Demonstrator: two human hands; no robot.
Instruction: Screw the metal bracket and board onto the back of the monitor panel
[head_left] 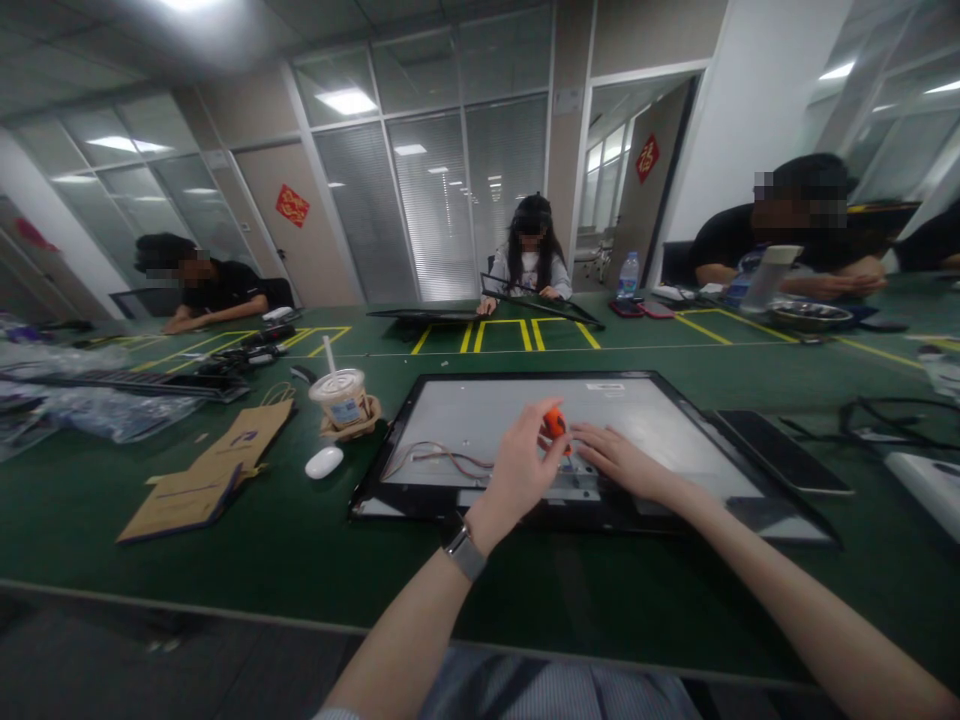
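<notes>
A flat display panel lies back-side up on the green table, black frame around a grey metal sheet, with thin red and white wires at its lower left. My left hand is closed around an orange-handled screwdriver held upright over the panel's near edge. My right hand rests flat on the metal sheet just right of the screwdriver, fingers stretched out toward its tip. A watch sits on my left wrist.
A lidded drink cup with straw, a white mouse and brown paper bags lie left of the panel. A dark tablet and cables lie right. Three other people sit at the table's far side and right end.
</notes>
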